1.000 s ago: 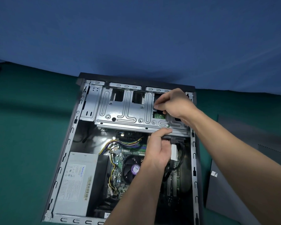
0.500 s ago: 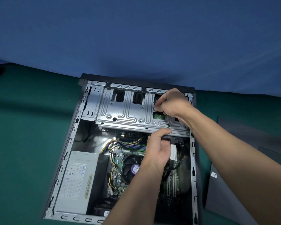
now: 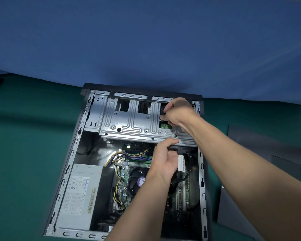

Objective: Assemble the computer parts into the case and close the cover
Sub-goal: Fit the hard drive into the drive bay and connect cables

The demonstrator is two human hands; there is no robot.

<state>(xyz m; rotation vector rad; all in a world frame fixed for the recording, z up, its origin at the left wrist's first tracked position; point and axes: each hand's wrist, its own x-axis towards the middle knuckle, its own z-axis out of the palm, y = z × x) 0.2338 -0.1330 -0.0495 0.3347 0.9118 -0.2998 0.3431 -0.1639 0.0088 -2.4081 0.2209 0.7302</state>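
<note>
Got left hand [image 3: 163,160] clamped on cage [image 3: 129,122] lip, arm [image 3: 146,206] over fan [image 3: 135,180]; right hand [image 3: 179,112] curled in cutout, can't tell on what; cover [image 3: 261,148] lying right of case [image 3: 72,157].

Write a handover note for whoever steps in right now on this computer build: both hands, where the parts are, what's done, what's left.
Right hand: fingers hooked into a cut-out at the right end of the drive cage, thumb on the metal below.
Left hand: thumb on the cage's front lip, fingers curled under it by the black cables; their grip is hidden.
Things: case lies open on the green table; cover lies on the table to its right.
Done: power supply and fan are inside.
Left: finish at the cage, then fit the cover.
</note>
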